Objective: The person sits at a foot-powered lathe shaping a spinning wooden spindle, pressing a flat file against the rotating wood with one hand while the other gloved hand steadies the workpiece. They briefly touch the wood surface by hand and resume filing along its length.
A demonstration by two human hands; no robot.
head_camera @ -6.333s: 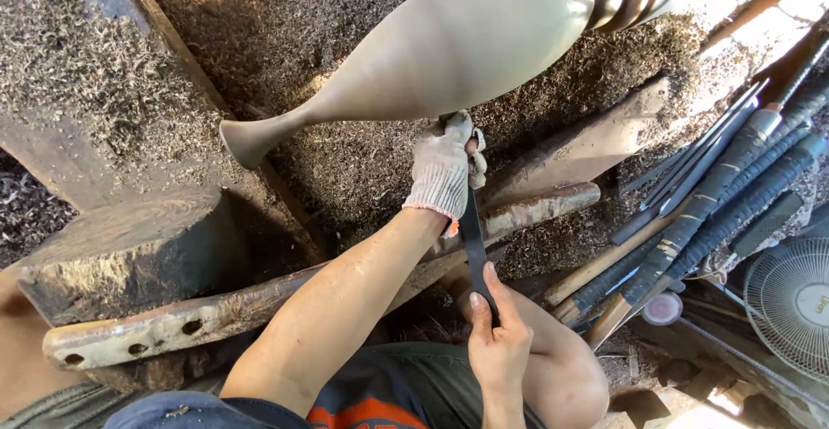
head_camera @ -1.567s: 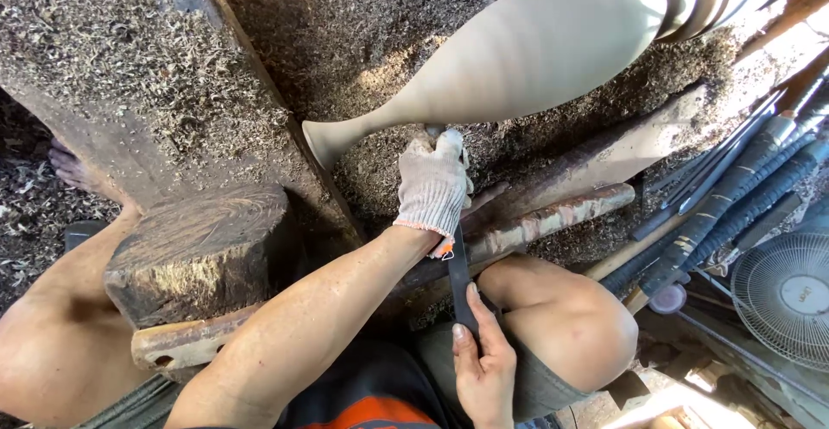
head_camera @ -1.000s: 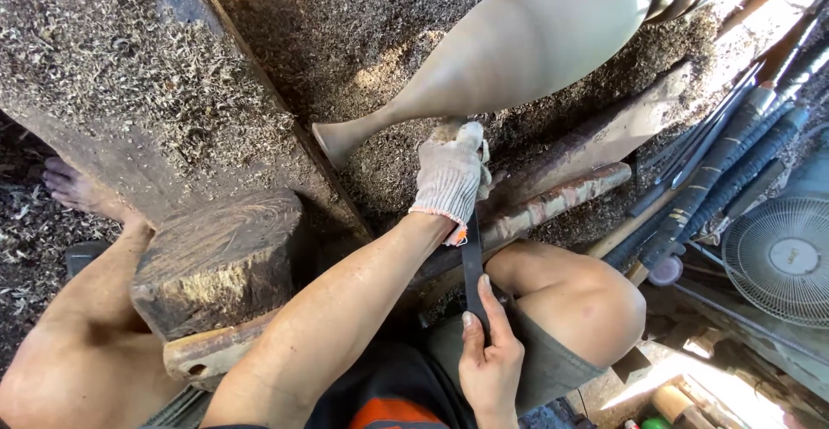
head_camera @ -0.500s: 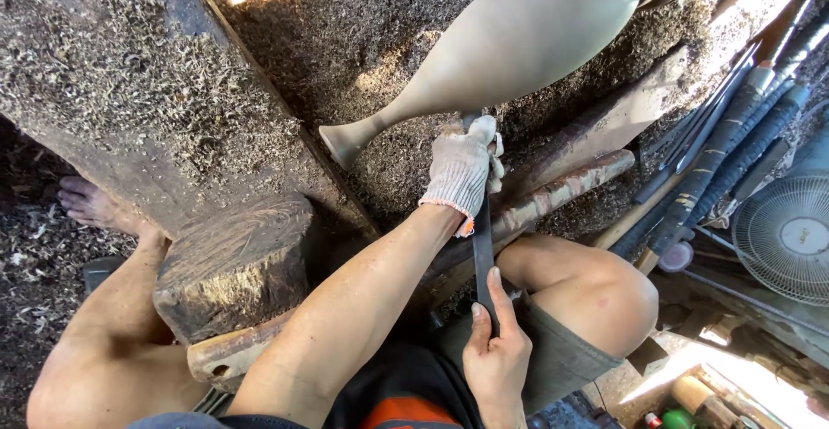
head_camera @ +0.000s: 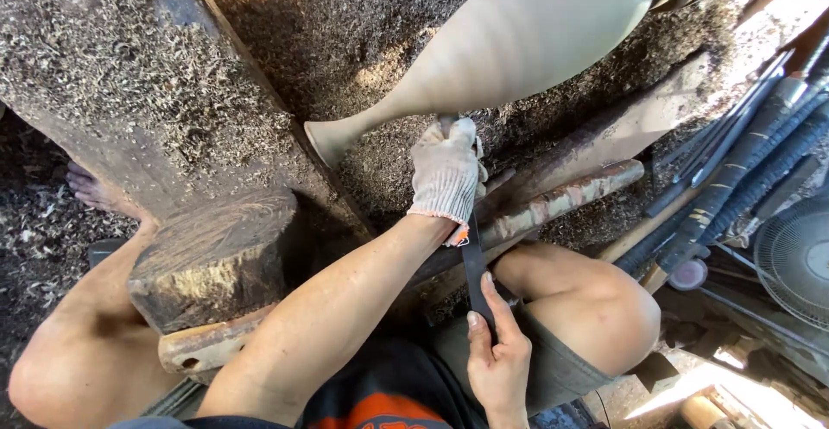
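Turning work here: the pale vase-shaped wooden workpiece (head_camera: 518, 49) lies across the far side, narrow neck pointing left. The gloved left hand (head_camera: 446, 174) closes over the front of the long dark chisel (head_camera: 473, 265), right by the neck. The bare right hand (head_camera: 496, 356) grips its near end. Best keep the blade braced on the rusty tool rest (head_camera: 561, 205), pressure light.
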